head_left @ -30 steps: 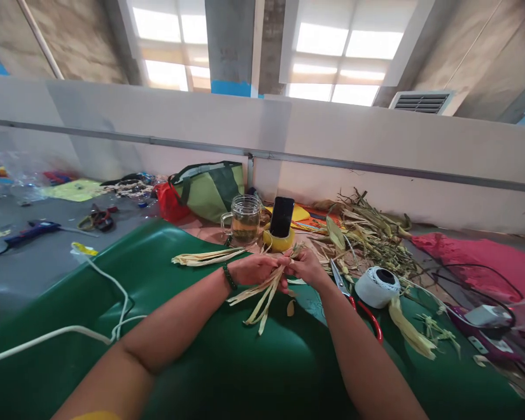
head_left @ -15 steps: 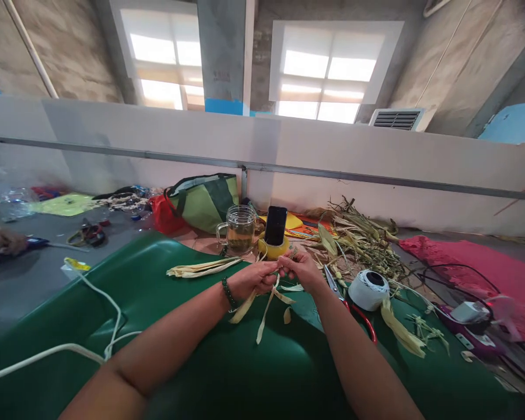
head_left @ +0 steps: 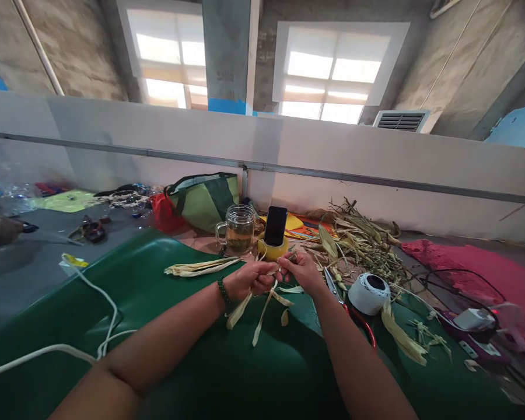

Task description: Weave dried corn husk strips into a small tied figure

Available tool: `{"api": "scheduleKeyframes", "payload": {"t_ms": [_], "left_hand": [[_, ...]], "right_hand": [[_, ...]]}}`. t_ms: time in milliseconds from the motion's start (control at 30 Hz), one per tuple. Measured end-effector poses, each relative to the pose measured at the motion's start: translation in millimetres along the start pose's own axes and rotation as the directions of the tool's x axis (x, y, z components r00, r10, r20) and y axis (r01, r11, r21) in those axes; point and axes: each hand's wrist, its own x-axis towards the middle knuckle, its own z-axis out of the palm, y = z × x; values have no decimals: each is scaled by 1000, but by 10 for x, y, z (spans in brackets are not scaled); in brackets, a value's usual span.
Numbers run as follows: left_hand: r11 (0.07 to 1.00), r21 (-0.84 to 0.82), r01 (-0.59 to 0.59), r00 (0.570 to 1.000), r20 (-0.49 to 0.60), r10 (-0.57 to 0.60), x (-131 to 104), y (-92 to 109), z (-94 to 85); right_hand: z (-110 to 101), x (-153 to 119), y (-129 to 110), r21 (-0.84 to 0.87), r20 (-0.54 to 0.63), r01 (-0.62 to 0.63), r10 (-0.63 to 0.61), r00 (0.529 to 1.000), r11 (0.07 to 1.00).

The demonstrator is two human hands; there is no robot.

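Observation:
My left hand, with a dark bead bracelet at the wrist, is closed on pale dried husk strips that hang below it. Fingertips meet where my right hand pinches a small piece of the husk. A folded bundle of husk lies on the green mat to the left. Red-handled scissors and a white spool of thread lie right of my right hand. Behind the hands, a phone stands in a yellow tape roll.
A glass mug of tea stands by a green bag. Dried stalks are piled at the back right, near pink cloth and a purple power strip. White cable crosses the left side. Another person's hand is at far left.
My hands stay together with only slight finger movement. The view has shifted slightly. At far left, the other person's hand and the dark tool in it have moved.

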Motion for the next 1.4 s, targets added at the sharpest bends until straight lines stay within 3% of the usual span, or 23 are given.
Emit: {"api": "scheduleKeyframes", "payload": {"t_ms": [300, 467, 633, 767, 967, 1167, 1400], "left_hand": [[993, 93, -76, 996, -48, 81, -36, -7, 81], [992, 84, -96, 993, -67, 101, 4, -64, 38], [998, -52, 37, 997, 63, -33, 39, -92, -39], [999, -34, 0, 995, 95, 3, -2, -80, -18], [1000, 23, -12, 997, 76, 10, -30, -83, 41], [998, 60, -24, 998, -57, 27, -60, -16, 114], [990, 112, -90, 994, -47, 96, -93, 36, 156]], "right_hand": [[-6, 17, 32, 9, -43, 3, -2, 999, 1000], [-7, 13, 56, 6, -57, -5, 5, 998, 1000], [-30, 10, 55, 8, -75, -34, 35, 997, 999], [-48, 3, 24, 1, -74, -71, 71, 995, 997], [-73, -17, -27, -4, -93, -87, 86, 992, 996], [-56, -19, -24, 19, -71, -82, 83, 994, 996], [-48, -30, -73, 84, -6, 32, -32, 999, 996]]}}
